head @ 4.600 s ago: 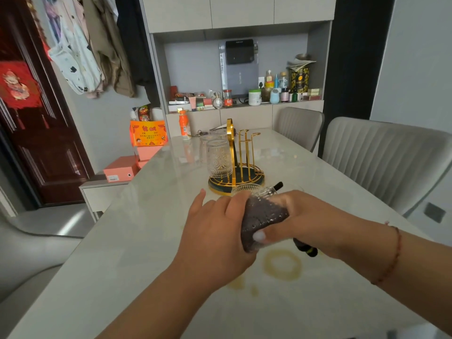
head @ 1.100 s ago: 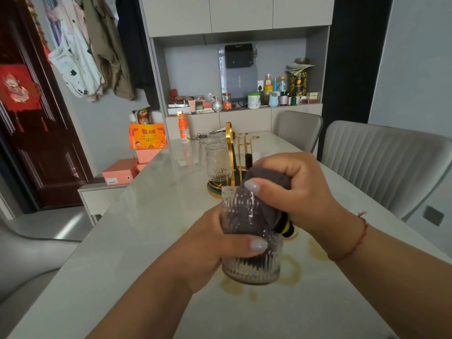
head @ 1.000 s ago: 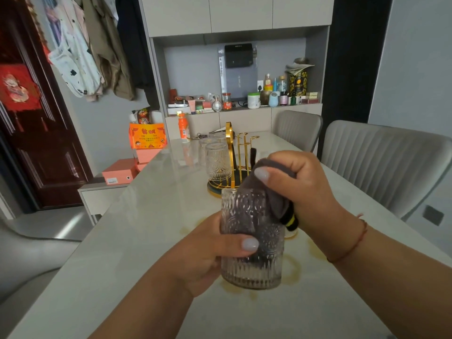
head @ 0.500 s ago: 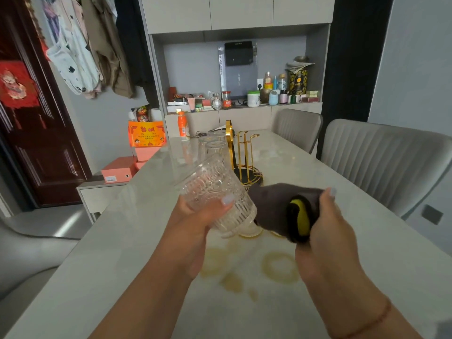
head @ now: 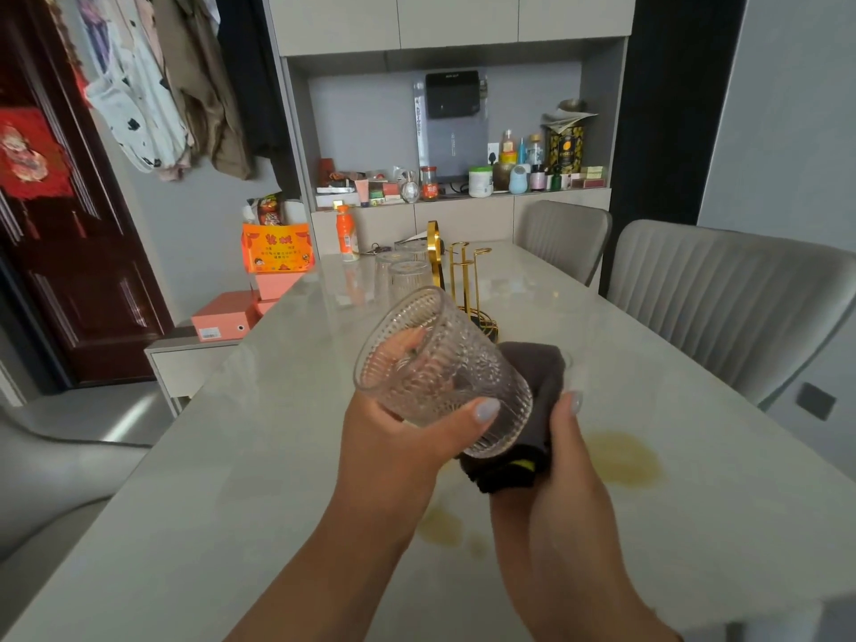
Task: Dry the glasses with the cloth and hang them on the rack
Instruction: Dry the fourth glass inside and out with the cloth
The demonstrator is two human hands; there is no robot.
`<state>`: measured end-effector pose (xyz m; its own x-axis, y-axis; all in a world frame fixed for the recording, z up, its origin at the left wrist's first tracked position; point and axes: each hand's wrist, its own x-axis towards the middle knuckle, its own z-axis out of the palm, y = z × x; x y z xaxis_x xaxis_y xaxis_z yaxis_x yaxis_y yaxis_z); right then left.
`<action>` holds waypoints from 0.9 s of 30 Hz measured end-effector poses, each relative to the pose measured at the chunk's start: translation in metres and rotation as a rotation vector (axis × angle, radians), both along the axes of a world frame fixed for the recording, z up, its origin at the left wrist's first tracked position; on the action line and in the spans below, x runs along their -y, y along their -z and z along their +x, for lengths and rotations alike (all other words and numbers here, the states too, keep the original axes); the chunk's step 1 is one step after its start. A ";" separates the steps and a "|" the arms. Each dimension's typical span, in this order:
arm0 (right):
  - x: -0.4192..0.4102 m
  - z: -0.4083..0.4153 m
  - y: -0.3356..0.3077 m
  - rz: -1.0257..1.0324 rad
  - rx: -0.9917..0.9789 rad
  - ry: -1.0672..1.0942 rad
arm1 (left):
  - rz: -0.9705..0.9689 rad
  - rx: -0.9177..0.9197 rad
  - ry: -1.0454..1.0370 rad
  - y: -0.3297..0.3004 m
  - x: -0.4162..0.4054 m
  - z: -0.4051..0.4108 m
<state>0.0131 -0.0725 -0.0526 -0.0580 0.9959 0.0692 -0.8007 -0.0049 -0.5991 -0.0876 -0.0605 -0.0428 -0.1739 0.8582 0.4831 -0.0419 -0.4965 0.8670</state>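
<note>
Here the left hand (head: 393,437) grips the ribbed clear drinking glass (head: 440,377) round its body, tilted with the mouth up and away, in the air just in front of the gold wire rack (head: 456,271). The right hand (head: 556,456) is curled on the dark grey cloth (head: 532,391), cupping it against the glass's base. To dry well, I would turn the glass against the cloth so base and ribs get wiped, keeping the thumb firm so the glass cannot slip onto the pale stone table (head: 231,479) nearer than the rack.
</note>
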 end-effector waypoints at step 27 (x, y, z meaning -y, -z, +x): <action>-0.001 0.016 -0.004 -0.077 -0.082 -0.120 | 0.060 -0.160 -0.143 -0.002 -0.005 -0.016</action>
<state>0.0293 -0.0711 -0.0482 -0.1745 0.9847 0.0027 -0.8380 -0.1470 -0.5255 -0.1034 -0.0559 -0.0404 -0.2089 0.7989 0.5640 0.1683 -0.5388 0.8255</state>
